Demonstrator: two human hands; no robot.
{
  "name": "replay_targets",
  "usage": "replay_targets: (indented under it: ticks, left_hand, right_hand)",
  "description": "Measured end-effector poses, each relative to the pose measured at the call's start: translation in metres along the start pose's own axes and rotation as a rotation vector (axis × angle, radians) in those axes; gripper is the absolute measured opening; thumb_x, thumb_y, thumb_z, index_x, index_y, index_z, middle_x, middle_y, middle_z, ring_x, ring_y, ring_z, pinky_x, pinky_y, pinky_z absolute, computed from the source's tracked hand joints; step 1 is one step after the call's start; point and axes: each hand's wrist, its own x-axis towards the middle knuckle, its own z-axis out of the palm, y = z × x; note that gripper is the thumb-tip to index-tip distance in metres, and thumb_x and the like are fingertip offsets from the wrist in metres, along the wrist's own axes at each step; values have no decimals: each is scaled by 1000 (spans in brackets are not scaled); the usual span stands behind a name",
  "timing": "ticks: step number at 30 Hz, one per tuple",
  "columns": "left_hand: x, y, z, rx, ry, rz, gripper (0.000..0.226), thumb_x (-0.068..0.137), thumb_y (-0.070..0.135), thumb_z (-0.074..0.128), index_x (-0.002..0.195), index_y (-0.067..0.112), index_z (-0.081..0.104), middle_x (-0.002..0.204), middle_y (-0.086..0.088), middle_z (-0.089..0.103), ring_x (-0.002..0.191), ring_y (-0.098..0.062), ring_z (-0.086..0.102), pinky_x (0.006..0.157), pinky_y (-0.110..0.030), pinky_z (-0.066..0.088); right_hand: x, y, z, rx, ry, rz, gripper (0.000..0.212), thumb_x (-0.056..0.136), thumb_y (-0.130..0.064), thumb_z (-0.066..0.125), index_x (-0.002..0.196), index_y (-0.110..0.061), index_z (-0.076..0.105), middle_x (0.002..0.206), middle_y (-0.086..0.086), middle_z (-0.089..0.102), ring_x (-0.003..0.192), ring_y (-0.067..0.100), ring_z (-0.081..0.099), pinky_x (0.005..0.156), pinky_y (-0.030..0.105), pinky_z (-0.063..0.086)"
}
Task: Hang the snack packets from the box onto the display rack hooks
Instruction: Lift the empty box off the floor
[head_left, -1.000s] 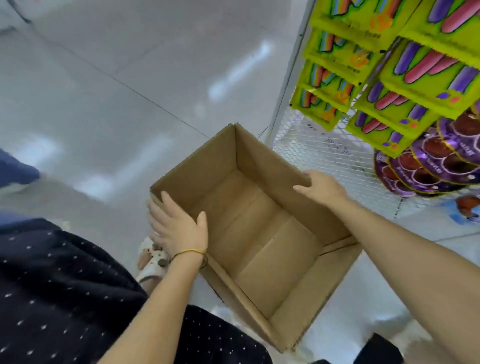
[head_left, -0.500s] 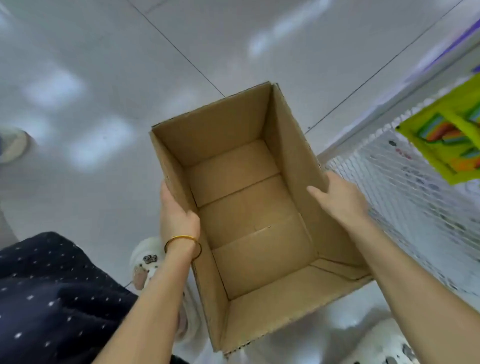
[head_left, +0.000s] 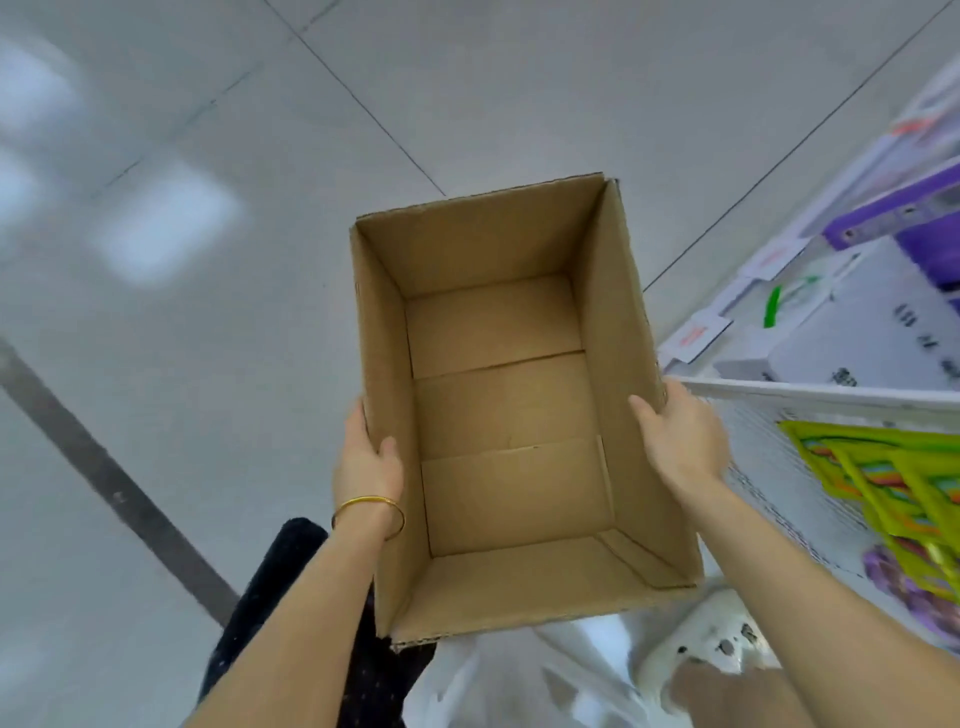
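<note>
An open brown cardboard box fills the centre of the view, held off the floor, and nothing lies inside it. My left hand grips its left wall, thumb hooked over the rim. My right hand grips the right wall the same way. At the right edge, the white wire display rack carries yellow-green snack packets and a purple packet below them.
Glossy white tiled floor spreads to the left and ahead, crossed by a dark strip. Shelves with white boxes, purple items and price tags stand at the upper right. My white shoe shows below the box.
I have lifted the box and turned with it, so the rack and hanging packets have slid to the right edge. Both hands keep their hold on the box walls.
</note>
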Motion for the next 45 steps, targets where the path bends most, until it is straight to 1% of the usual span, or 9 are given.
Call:
replay_targets:
  ticks: [6, 10, 12, 16, 21, 30, 34, 42, 45]
  left_hand:
    - [-25, 141, -130, 153, -45, 107, 59, 95, 15, 47, 146, 27, 21, 141, 3, 45, 124, -26, 48, 97, -34, 38]
    - [-25, 256, -182, 234, -82, 218, 57, 96, 19, 45, 147, 24, 20, 147, 2, 38, 131, -24, 41, 103, -37, 33]
    - [-18, 317, -190, 228, -134, 287, 56, 96, 15, 45, 147, 17, 22, 149, -1, 35, 134, -23, 36, 109, -37, 29]
    - [11, 445, -177, 252, -250, 398, 48, 91, 12, 50, 137, 14, 37, 136, -8, 51, 123, -29, 50, 103, -48, 40]
    - [46, 622, -139, 324, -281, 501, 50, 91, 12, 51, 138, 15, 37, 135, -8, 52, 122, -30, 51, 103, -48, 41]
    - [112, 938, -4, 400, -353, 649, 42, 92, 14, 50, 132, 18, 41, 125, -10, 58, 106, -31, 58, 94, -46, 47]
    - [129, 1093, 87, 412, -434, 661, 51, 93, 14, 51, 140, 17, 34, 136, -8, 50, 120, -30, 51, 102, -47, 41]
    - [151, 1399, 332, 473, -587, 771, 50, 91, 15, 52, 139, 17, 36, 136, -8, 51, 121, -30, 51, 101, -49, 43]
    - [156, 1515, 423, 463, -600, 783, 50, 89, 15, 52, 137, 23, 39, 133, -4, 54, 111, -28, 57, 98, -47, 46]
  right_hand:
    - [-36, -102, -130, 73, -16, 128, 29, 94, -35, 49, 98, -7, 56, 88, 13, 61, 89, 36, 57, 68, 36, 40]
    - [-33, -152, -216, 162, 22, 205, 32, 94, -39, 49, 105, -11, 58, 96, 13, 64, 90, 34, 58, 73, 38, 47]
    - [-19, -168, -259, 197, 50, 243, 30, 94, -38, 49, 106, -13, 58, 96, 13, 65, 90, 34, 58, 72, 36, 45]
    - [30, -185, -345, 259, 102, 367, 33, 95, -38, 49, 112, -11, 55, 101, 9, 61, 102, 34, 56, 71, 31, 35]
    - [137, -201, -444, 370, 92, 445, 40, 94, -40, 49, 122, -11, 53, 119, 13, 60, 109, 33, 54, 74, 32, 35]
    - [368, -200, -635, 440, 185, 499, 42, 96, -36, 48, 125, -6, 50, 122, 15, 58, 110, 34, 53, 76, 33, 36]
    - [489, -176, -736, 431, 224, 586, 44, 95, -39, 48, 127, -8, 50, 121, 15, 58, 109, 33, 55, 77, 34, 41]
    - [741, -70, -922, 470, 313, 742, 40, 94, -41, 50, 113, -7, 55, 111, 12, 60, 101, 31, 57, 69, 31, 38]
    - [854, -27, -999, 508, 317, 739, 36, 93, -40, 51, 108, -7, 55, 112, 12, 60, 99, 31, 57, 68, 31, 38]
